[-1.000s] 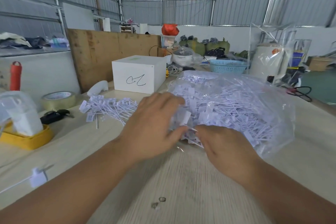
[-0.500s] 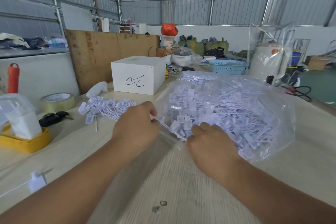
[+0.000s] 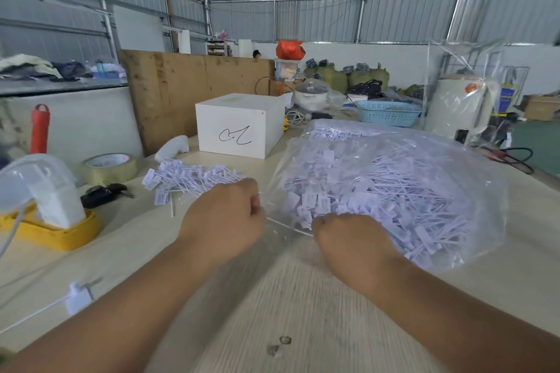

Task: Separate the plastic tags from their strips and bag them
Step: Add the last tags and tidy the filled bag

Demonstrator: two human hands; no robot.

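Note:
A large clear plastic bag (image 3: 472, 179) full of white tags lies on the wooden table at centre right. My left hand (image 3: 224, 221) is curled and grips the bag's open edge at its left. Just right of it, my right hand (image 3: 348, 236) is curled on the same edge, right at the heap of tags. The edge runs taut between my two hands. A loose pile of white tags on strips (image 3: 188, 182) lies beyond my left hand. A single white tag (image 3: 77, 300) with a long tail lies near the table's left front.
A white box (image 3: 239, 124) stands behind the pile, with a tape roll (image 3: 109, 168), dark keys (image 3: 103, 194) and a yellow holder (image 3: 57, 233) at left. A blue basket (image 3: 388, 113) and a wrapped white appliance (image 3: 457, 109) stand at the back right.
My left hand has come out of the bag's mouth and moved left, curling into a fist and pulling the edge taut. My right hand stayed at the mouth.

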